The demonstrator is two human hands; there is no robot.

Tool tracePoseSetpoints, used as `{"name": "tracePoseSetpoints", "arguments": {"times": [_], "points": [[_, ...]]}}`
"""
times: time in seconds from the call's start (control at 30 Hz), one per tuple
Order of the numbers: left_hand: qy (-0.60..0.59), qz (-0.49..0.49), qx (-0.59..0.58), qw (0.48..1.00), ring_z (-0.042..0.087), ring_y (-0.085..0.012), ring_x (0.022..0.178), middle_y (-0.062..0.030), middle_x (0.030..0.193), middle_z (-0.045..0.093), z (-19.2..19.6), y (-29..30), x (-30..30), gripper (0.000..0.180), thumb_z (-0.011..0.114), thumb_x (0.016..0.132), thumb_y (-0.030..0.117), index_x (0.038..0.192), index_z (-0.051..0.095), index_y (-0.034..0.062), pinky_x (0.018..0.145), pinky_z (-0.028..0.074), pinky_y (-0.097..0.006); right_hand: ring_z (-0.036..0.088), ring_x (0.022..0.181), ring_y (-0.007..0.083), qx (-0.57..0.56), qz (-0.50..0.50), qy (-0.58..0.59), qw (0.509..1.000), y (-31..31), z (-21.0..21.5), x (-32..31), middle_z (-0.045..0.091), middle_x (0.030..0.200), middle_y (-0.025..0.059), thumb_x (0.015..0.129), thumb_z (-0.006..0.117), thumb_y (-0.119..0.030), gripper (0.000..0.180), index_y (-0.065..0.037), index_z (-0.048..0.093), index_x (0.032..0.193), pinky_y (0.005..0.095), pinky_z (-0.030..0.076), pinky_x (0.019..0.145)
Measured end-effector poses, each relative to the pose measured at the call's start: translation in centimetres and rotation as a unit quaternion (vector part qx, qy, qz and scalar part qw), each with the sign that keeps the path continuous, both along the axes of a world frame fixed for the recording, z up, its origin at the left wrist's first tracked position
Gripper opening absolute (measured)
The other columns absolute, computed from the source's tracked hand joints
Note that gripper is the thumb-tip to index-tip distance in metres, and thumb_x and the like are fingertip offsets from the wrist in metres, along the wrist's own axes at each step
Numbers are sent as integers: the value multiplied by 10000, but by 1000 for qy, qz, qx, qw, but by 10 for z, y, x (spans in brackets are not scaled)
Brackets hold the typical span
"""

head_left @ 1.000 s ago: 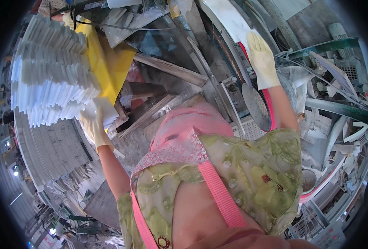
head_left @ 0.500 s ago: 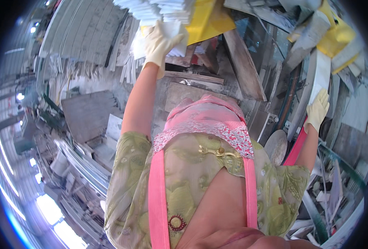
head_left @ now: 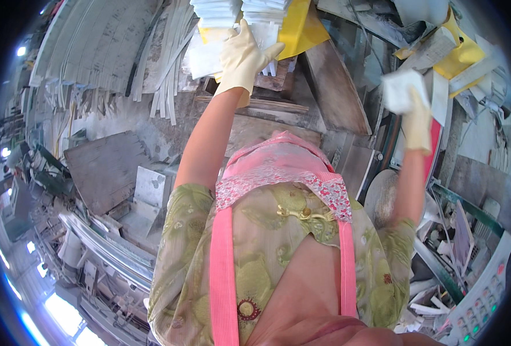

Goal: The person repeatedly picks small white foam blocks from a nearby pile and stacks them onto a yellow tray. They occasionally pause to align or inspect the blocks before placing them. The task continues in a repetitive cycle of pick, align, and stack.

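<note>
Cluttered workshop benches lie below, where the gloved left hand [head_left: 245, 57] spreads its fingers flat on the far white sheet stack [head_left: 238, 26] to steady it, while the right hand [head_left: 416, 118] pinches a white piece [head_left: 398, 89] clear on the right.

Bright, even daylight over the scene; soft shadows. Blown-out glare patches at lower left rim. Strong fisheye bending toward the black edges. Slight motion blur; the near clothing at the bottom is soft.

Cluttered workbench [head_left: 123, 167], grey boards lying flat, stacked white sheets [head_left: 221, 11] on yellow sheet [head_left: 301, 29], brown wooden plank [head_left: 336, 92]
</note>
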State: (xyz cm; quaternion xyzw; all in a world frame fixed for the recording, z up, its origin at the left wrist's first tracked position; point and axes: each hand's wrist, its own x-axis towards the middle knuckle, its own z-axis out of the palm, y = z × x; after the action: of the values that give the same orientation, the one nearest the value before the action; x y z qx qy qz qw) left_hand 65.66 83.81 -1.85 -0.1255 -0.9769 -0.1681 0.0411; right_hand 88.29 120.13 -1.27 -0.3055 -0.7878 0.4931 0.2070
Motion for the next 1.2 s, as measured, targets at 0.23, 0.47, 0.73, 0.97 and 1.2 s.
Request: {"name": "tracePoseSetpoints", "arguments": {"times": [0.23, 0.47, 0.73, 0.97, 1.2], "points": [[7, -19, 57, 998, 645, -438, 1113, -277, 1215, 624, 0, -11, 8, 1098, 785, 729, 675, 1496, 406, -13, 922, 541, -466, 613, 790, 127, -297, -40, 130, 945, -225, -31, -135, 677, 963, 58, 962, 716, -273, 343, 7, 687, 1158, 292, 485, 670], [-73, -1, 186, 980, 583, -439, 1260, -296, 1397, 562, 1, -28, 8, 1067, 799, 760, 612, 1522, 395, -17, 1044, 487, -452, 684, 997, 257, -143, 114, 79, 980, -265, -49, -172, 697, 1069, 152, 937, 716, -255, 436, -5, 568, 1262, 378, 541, 867], [-159, 25, 52, 986, 573, -439, 1259, -315, 1405, 504, 25, -8, 9, 1394, 805, 601, 773, 1589, 240, -31, 997, 517, -479, 597, 1233, 268, -385, 341, 98, 852, -230, -70, -166, 611, 1306, 175, 785, 854, -386, 1000, -38, 292, 1536, 357, 546, 932], [-188, 168, -148, 956, 510, -509, 1312, -385, 1450, 429, 40, 45, 15, 1468, 893, 491, 669, 1609, 208, 8, 1040, 490, -460, 591, 1230, 217, -337, 479, 54, 809, -192, -75, -166, 593, 1314, 152, 811, 831, -164, 860, 79, 370, 1494, 314, 488, 986], [-202, 189, -97, 956, 516, -476, 1304, -344, 1437, 451, 51, 51, 17, 1306, 903, 553, 502, 1622, 250, 134, 1028, 505, -470, 580, 1276, 203, -383, 358, 92, 847, -150, -83, -182, 619, 1376, 125, 1053, 594, -217, 454, 31, 535, 1429, 328, 429, 1112]]}}
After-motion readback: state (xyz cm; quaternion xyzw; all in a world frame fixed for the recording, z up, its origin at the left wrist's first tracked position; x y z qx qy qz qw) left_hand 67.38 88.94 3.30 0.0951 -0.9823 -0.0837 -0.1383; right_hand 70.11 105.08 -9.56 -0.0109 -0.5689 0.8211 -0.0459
